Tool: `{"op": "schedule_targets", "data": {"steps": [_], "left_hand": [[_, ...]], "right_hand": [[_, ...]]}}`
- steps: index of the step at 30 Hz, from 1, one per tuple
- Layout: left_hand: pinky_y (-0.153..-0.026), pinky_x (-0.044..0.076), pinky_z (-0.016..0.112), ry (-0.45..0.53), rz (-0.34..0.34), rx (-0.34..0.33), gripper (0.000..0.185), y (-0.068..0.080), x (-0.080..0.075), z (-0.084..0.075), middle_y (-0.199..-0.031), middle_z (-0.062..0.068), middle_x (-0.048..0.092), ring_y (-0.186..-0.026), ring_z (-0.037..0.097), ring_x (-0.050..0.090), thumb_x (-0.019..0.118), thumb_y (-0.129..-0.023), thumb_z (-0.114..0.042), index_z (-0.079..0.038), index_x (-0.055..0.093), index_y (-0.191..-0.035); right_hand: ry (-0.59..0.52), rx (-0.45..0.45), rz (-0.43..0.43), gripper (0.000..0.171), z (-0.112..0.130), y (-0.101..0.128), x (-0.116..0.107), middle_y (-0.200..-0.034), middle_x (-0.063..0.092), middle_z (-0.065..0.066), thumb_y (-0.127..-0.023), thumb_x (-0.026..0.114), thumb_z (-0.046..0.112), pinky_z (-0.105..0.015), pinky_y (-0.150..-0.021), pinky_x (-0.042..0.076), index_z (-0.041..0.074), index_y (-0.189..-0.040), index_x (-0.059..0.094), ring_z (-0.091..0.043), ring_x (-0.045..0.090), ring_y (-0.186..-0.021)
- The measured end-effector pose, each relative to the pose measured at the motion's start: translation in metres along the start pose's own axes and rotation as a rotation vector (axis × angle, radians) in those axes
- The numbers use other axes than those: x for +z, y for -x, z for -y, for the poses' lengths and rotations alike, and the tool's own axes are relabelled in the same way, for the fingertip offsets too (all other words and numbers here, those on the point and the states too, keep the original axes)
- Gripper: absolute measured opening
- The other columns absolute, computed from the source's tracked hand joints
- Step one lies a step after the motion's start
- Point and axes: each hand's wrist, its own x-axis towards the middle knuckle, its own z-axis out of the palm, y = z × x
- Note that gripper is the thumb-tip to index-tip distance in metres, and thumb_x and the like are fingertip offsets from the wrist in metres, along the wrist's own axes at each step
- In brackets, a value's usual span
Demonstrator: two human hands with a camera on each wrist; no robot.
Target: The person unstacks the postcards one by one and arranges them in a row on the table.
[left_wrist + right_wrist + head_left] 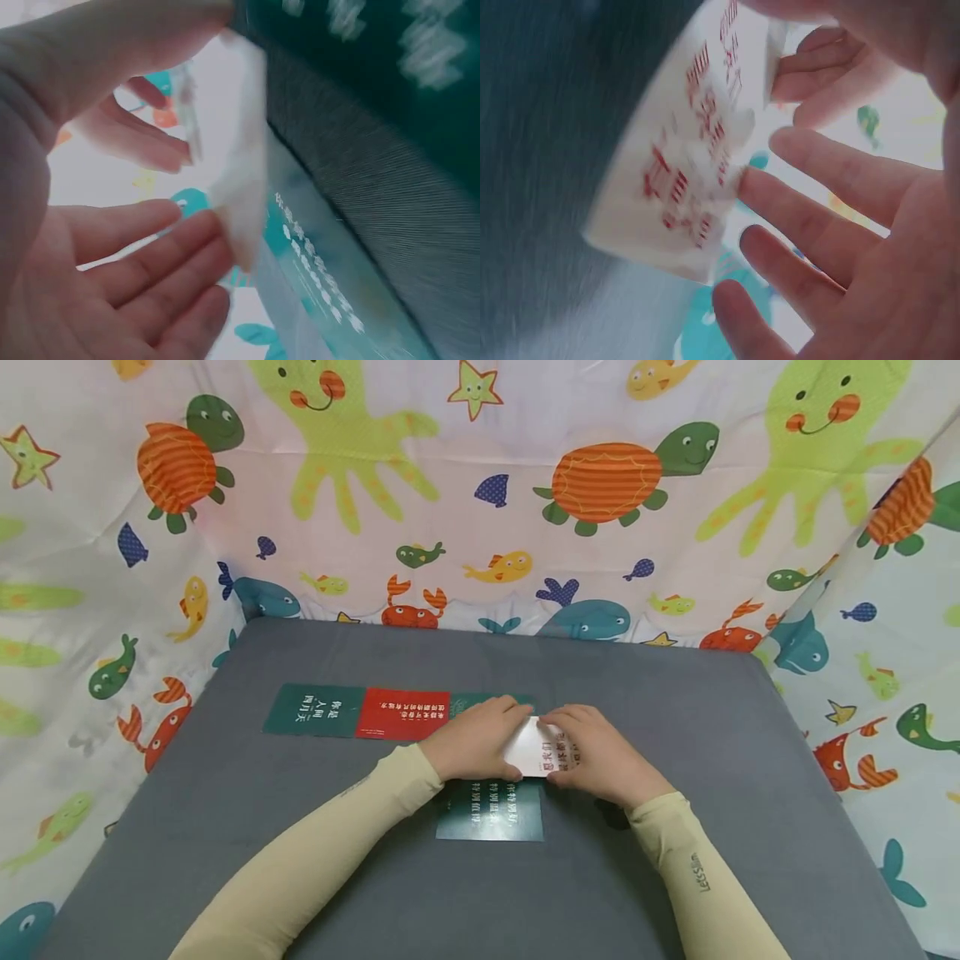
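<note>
A person's two hands come together over the middle of a grey desk (360,868), with one white card (528,752) held between them. The left hand (480,739) has its thumb on the near edge of the card and its fingers at the far edge, pinching it. The right hand (596,752) pinches the card in the same way on the other side, thumb near and fingers far, covering part of the lettering. The white card carries red characters; in the right wrist view its face curves slightly, and in the left wrist view it is tilted and seen nearly edge-on, somewhat blurred. Just below the hands lies a dark green card (491,818) with white characters, its far edge hidden by the hands and the white card. Farther back on the desk is a row: a green card with white lettering at the left end (313,710), a red card (403,714) touching or just beside it, then another green card (468,699), largely hidden behind the left hand. Pale yellow sleeves (315,868) cover both forearms, with dark lettering on the right one. Around the far side and both flanks of the desk hangs a white curtain (480,443) printed with turtles, crabs, whales, fish and stars.
</note>
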Motion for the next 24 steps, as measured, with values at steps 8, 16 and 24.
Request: {"op": "schedule_targets", "data": {"steps": [8, 16, 24], "left_hand": [[-0.113, 0.052, 0.039, -0.017, 0.029, -0.003, 0.098, -0.070, 0.005, -0.008, -0.150, 0.009, 0.060, -0.127, 0.022, 0.060, 0.091, -0.084, -0.050, -0.009, 0.048, -0.161], [-0.123, 0.044, 0.045, 0.039, 0.046, -0.025, 0.096, -0.088, 0.008, -0.006, -0.154, 0.009, 0.058, -0.137, 0.022, 0.057, 0.092, -0.085, -0.048, -0.009, 0.048, -0.161], [-0.124, 0.042, 0.046, 0.069, 0.062, -0.014, 0.097, -0.093, 0.013, -0.009, -0.155, 0.010, 0.058, -0.138, 0.023, 0.057, 0.091, -0.086, -0.050, -0.007, 0.048, -0.161]], "right_hand": [[-0.036, 0.105, -0.026, 0.084, -0.052, -0.008, -0.010, -0.161, 0.053, -0.014, -0.078, 0.082, 0.010, -0.071, -0.121, 0.030, 0.008, -0.157, 0.053, -0.041, 0.034, -0.156], [-0.063, 0.116, -0.022, 0.086, -0.069, -0.016, -0.010, -0.163, 0.050, -0.016, -0.077, 0.081, 0.010, -0.067, -0.126, 0.029, 0.006, -0.158, 0.051, -0.042, 0.032, -0.156], [-0.053, 0.158, -0.007, 0.087, -0.079, -0.011, -0.006, -0.166, 0.048, -0.016, -0.078, 0.080, 0.014, -0.073, -0.121, 0.029, 0.008, -0.159, 0.050, -0.043, 0.034, -0.156]]}}
